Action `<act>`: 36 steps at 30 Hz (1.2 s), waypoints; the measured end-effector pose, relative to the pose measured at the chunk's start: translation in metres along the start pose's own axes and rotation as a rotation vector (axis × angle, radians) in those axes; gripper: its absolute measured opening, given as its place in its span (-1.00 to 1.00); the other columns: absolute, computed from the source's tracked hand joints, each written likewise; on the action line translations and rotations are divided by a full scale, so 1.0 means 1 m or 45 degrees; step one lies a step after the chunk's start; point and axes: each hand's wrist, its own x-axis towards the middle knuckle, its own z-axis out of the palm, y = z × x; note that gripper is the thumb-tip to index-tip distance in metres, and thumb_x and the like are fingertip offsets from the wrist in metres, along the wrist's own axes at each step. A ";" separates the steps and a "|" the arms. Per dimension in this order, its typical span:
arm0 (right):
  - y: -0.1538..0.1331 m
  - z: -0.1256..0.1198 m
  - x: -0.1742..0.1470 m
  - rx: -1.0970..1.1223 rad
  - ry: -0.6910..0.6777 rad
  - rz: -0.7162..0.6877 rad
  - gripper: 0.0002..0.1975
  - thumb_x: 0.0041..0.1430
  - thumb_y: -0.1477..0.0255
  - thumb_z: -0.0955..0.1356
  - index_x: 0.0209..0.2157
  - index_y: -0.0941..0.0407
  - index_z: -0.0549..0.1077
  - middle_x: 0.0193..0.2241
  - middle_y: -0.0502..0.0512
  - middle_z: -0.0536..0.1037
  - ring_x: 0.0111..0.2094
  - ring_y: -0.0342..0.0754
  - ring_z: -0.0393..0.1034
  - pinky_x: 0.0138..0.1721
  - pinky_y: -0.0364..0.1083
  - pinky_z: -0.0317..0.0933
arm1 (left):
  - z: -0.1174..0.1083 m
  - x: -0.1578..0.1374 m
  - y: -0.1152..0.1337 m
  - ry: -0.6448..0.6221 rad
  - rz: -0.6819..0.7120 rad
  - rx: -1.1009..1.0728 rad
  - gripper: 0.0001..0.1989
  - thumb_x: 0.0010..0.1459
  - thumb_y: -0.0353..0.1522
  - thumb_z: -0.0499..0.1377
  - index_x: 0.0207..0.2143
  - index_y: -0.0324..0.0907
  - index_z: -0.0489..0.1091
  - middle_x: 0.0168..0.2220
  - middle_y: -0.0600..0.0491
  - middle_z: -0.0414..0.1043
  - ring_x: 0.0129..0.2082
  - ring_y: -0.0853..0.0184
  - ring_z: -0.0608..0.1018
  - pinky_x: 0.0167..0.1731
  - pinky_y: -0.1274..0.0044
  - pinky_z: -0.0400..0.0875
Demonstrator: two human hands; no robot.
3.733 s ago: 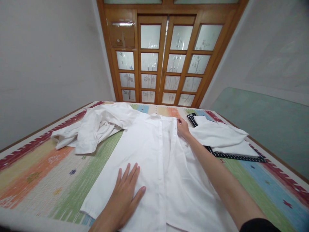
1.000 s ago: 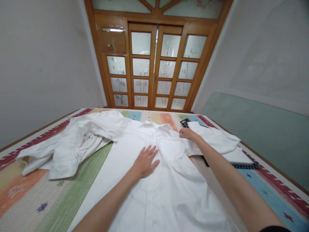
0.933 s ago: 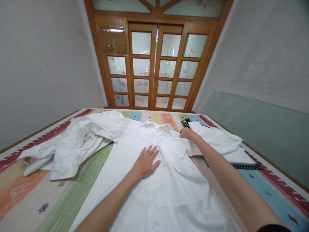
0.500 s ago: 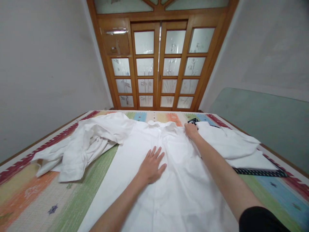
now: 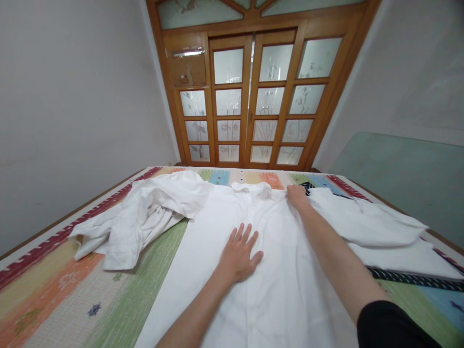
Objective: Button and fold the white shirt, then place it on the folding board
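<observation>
White shirt (image 5: 279,246) is being pressed flat on the patterned surface (image 5: 155,275) under the splayed left hand (image 5: 241,256) and being gripped at one shoulder by the right hand (image 5: 295,194), creases possibly being dragged in if overpulled.

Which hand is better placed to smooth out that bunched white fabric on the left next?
Probably the left hand: it lies spread on the white shirt, nearer the bunched fabric. The right hand is farther off, at the shirt's far edge.
</observation>
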 end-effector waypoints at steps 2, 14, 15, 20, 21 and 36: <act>0.003 -0.003 0.001 -0.011 -0.036 0.043 -0.63 0.22 0.50 0.31 0.05 0.31 0.42 -0.07 0.57 0.50 -0.03 0.21 0.46 -0.10 0.03 0.30 | -0.001 0.001 -0.001 -0.018 0.006 0.007 -0.36 0.35 -0.04 -0.17 0.37 -0.12 -0.01 0.42 -0.05 -0.17 0.41 0.12 -0.12 0.34 0.15 -0.12; 0.035 -0.046 -0.056 0.108 -0.300 -0.107 -0.65 0.08 0.54 0.33 -0.06 0.18 0.53 -0.12 0.25 0.59 -0.24 0.02 0.53 -0.25 -0.12 0.33 | 0.000 0.005 -0.003 0.116 -0.163 0.058 -0.33 0.33 -0.11 -0.14 0.38 -0.24 -0.08 0.42 -0.11 -0.21 0.41 0.04 -0.22 0.32 0.14 -0.08; 0.038 -0.050 -0.065 0.130 -0.356 -0.133 -0.67 0.07 0.53 0.34 -0.09 0.16 0.54 -0.17 0.21 0.60 -0.30 0.00 0.53 -0.30 -0.12 0.33 | 0.001 0.005 -0.003 0.126 -0.188 0.075 -0.34 0.33 -0.12 -0.14 0.38 -0.25 -0.06 0.42 -0.12 -0.19 0.41 0.04 -0.20 0.32 0.13 -0.08; 0.050 -0.058 -0.120 0.076 -0.459 -0.346 -0.69 -0.09 0.48 0.44 -0.20 0.09 0.56 -0.26 0.12 0.61 -0.22 0.06 0.50 -0.29 -0.12 0.29 | 0.003 0.007 -0.004 0.121 -0.220 0.123 -0.33 0.32 -0.10 -0.16 0.36 -0.27 -0.02 0.40 -0.16 -0.10 0.40 0.04 -0.07 0.32 0.14 -0.11; 0.051 -0.056 -0.130 0.033 -0.426 -0.346 -0.66 -0.11 0.46 0.46 -0.19 0.08 0.55 -0.23 0.13 0.60 -0.19 0.08 0.50 -0.28 -0.11 0.28 | 0.003 0.007 -0.004 0.123 -0.223 0.127 -0.32 0.32 -0.10 -0.16 0.36 -0.28 -0.02 0.39 -0.17 -0.09 0.40 0.05 -0.06 0.32 0.15 -0.11; 0.086 -0.042 -0.154 -0.147 0.013 -0.002 -0.70 0.27 0.48 0.20 -0.17 0.11 0.56 -0.13 0.27 0.59 -0.10 0.10 0.47 -0.23 -0.09 0.21 | -0.003 0.007 -0.002 -0.029 -0.185 0.231 -0.31 0.35 -0.08 -0.24 0.35 -0.35 0.01 0.39 -0.18 -0.12 0.40 0.11 -0.05 0.33 0.18 -0.14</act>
